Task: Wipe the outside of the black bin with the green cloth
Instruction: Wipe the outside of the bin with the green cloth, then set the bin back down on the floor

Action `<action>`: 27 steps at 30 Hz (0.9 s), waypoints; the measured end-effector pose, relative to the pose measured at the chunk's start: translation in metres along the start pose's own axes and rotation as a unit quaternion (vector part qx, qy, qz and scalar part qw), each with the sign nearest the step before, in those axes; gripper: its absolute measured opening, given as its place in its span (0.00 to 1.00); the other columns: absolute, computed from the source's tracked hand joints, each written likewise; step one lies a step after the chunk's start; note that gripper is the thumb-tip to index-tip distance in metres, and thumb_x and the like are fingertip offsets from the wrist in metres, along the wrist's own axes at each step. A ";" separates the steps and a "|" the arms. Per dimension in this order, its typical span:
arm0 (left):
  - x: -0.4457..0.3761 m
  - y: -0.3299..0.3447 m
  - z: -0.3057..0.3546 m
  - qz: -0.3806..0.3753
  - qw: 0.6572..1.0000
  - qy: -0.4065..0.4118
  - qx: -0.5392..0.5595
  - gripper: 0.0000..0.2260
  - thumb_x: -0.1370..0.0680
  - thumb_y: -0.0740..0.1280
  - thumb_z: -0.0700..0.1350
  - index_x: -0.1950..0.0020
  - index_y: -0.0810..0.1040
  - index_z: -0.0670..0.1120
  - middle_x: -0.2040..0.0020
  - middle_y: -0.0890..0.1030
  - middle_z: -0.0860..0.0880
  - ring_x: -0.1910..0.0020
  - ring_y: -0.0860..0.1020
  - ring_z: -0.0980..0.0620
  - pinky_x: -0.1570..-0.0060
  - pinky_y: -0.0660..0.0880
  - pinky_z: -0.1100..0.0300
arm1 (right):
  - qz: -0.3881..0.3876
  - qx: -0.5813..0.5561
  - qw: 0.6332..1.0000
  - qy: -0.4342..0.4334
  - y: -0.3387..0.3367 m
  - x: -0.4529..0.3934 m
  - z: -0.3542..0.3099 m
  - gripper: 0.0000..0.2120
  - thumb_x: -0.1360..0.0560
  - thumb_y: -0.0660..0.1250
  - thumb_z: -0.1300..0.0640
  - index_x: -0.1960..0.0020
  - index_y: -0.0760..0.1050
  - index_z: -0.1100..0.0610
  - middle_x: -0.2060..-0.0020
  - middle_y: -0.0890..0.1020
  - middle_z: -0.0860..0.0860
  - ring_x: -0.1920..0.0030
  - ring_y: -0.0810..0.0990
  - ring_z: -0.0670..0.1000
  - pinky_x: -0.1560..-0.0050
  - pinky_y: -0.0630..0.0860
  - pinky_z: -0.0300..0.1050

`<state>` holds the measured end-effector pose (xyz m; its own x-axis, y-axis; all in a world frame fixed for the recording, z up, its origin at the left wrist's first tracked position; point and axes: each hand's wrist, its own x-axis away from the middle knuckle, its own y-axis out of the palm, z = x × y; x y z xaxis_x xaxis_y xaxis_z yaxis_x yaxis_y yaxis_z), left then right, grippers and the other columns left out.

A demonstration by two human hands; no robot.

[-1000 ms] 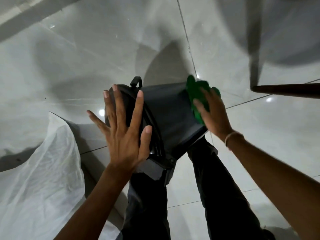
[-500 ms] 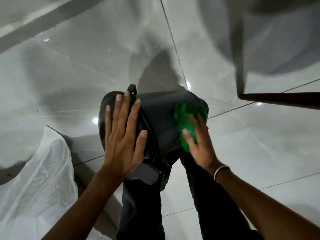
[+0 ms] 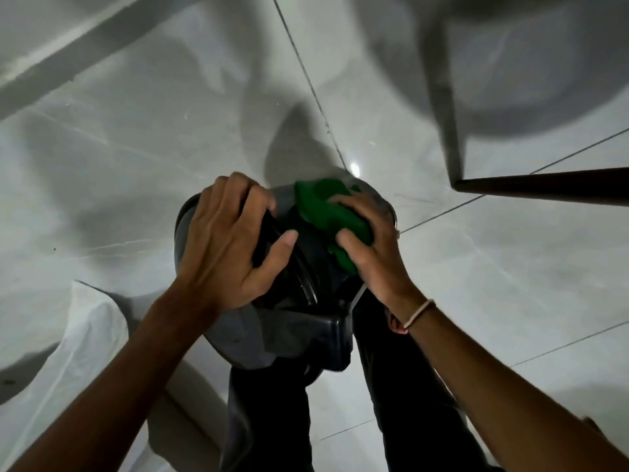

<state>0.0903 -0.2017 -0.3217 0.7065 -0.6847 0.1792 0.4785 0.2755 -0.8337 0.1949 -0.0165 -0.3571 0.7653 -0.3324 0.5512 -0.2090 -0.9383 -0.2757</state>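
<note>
The black bin [image 3: 292,332] lies tilted on its side above my legs, its dark rim toward my left. My left hand [image 3: 224,247] curls over the rim and top edge, fingers closed on it. A green cloth [image 3: 326,212] is bunched on the bin's outer wall at the upper right. My right hand [image 3: 371,247] presses on the cloth, fingers and thumb wrapped around it. A pale band circles my right wrist. The far side of the bin is hidden behind both hands.
Glossy grey floor tiles [image 3: 136,137] surround the bin. A white plastic sheet [image 3: 78,352] lies at the lower left. A dark wooden bar [image 3: 544,185] juts in from the right edge, with a shadowed post above it. My dark trouser legs [image 3: 408,386] stand below the bin.
My left hand went from flat with spread fingers on the rim to curled and gripping it. The right hand with the cloth slid over the bin's wall toward me, then back up.
</note>
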 end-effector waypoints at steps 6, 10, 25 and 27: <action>-0.020 -0.005 0.005 -0.015 0.997 -0.072 0.007 0.23 0.19 0.60 0.59 0.51 0.76 0.38 0.52 0.76 0.40 0.53 0.74 0.39 0.51 0.65 0.51 | 0.116 -0.386 0.888 0.220 -0.042 -0.058 -0.048 0.12 0.21 0.59 0.71 0.42 0.78 0.65 0.47 0.81 0.67 0.49 0.80 0.62 0.50 0.83 0.49; -0.062 -0.015 -0.001 0.012 0.985 -0.171 -0.012 0.28 0.19 0.53 0.65 0.49 0.75 0.41 0.51 0.74 0.41 0.49 0.73 0.39 0.46 0.68 0.46 | 0.021 -0.574 0.795 0.195 -0.063 -0.099 -0.124 0.17 0.19 0.55 0.54 0.40 0.77 0.61 0.44 0.81 0.60 0.40 0.79 0.61 0.23 0.69 0.60; -0.209 -0.025 -0.010 0.049 0.949 -0.310 -0.013 0.23 0.14 0.57 0.61 0.36 0.75 0.42 0.37 0.76 0.35 0.34 0.73 0.34 0.33 0.69 0.39 | 0.092 -0.434 0.892 -0.088 -0.109 -0.105 -0.270 0.16 0.28 0.59 0.69 0.44 0.80 0.61 0.52 0.81 0.61 0.53 0.79 0.58 0.46 0.78 0.55; -0.203 -0.042 -0.006 0.058 0.960 -0.272 -0.020 0.23 0.14 0.58 0.61 0.31 0.75 0.44 0.32 0.76 0.36 0.30 0.72 0.34 0.30 0.67 0.39 | 0.218 -0.223 0.923 -0.225 -0.145 -0.092 -0.276 0.16 0.33 0.62 0.68 0.50 0.82 0.59 0.54 0.84 0.56 0.54 0.81 0.53 0.48 0.79 0.45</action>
<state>-0.0760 -0.0785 -0.3255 0.9269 -0.1946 0.3209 0.3673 0.2948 -0.8822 -0.0135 0.1233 -0.1502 0.7038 -0.7083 0.0545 -0.7098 -0.7043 0.0139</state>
